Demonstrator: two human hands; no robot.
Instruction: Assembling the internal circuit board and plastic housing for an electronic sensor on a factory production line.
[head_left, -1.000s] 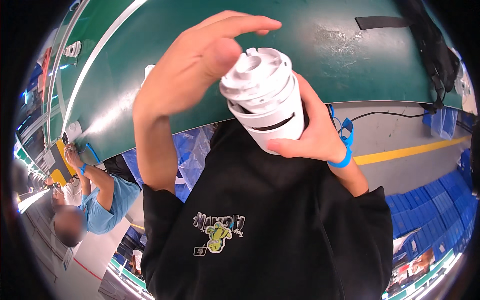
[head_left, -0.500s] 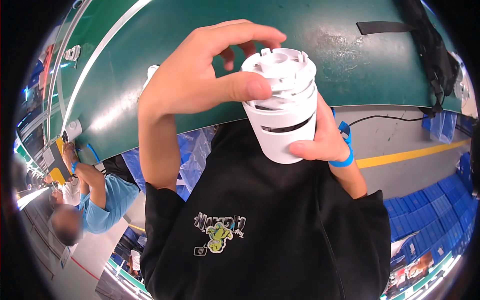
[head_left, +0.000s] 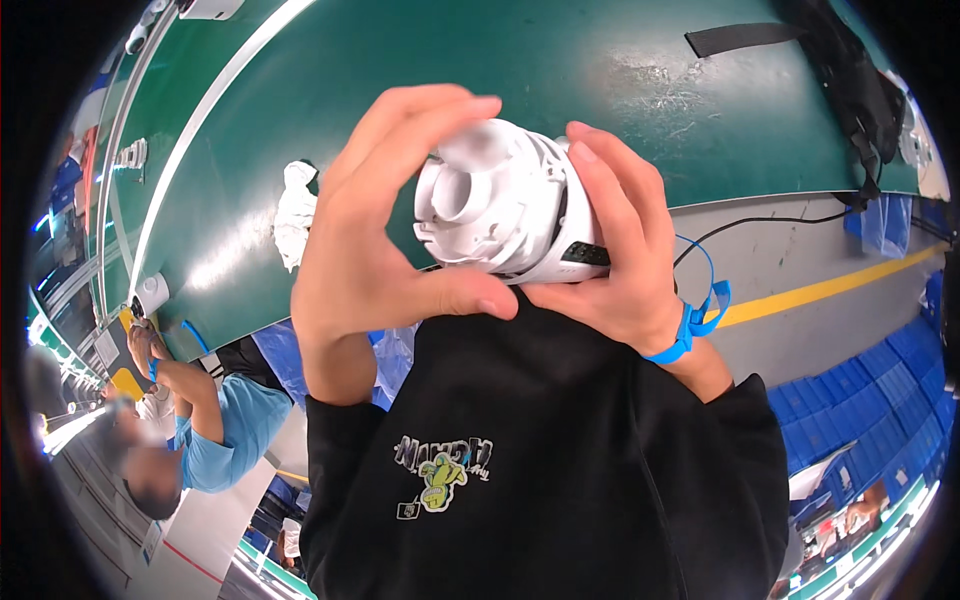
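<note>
A white cylindrical plastic housing (head_left: 530,225) is held up over the near edge of the green table, tilted on its side. Its ringed end, with a round hollow hub, points left, and a dark slot shows on its body. My right hand (head_left: 630,240) grips the body from the right, fingers over the top and thumb underneath. My left hand (head_left: 365,230) spans the ringed end, thumb along the lower rim and fingers at the upper rim. The blurred fingertips partly hide how firmly they touch. A blue wrist strap (head_left: 690,325) circles my right wrist.
A crumpled white cloth (head_left: 295,215) lies on the green table (head_left: 540,60) left of my hands. Black straps and a bag (head_left: 850,90) lie at the right. A co-worker in blue (head_left: 235,430) works at the far left. Blue bins (head_left: 860,410) stand at the lower right.
The housing has tipped from nearly upright onto its side, its ringed end swinging left. My left hand has closed around that end; my right hand has risen along the body.
</note>
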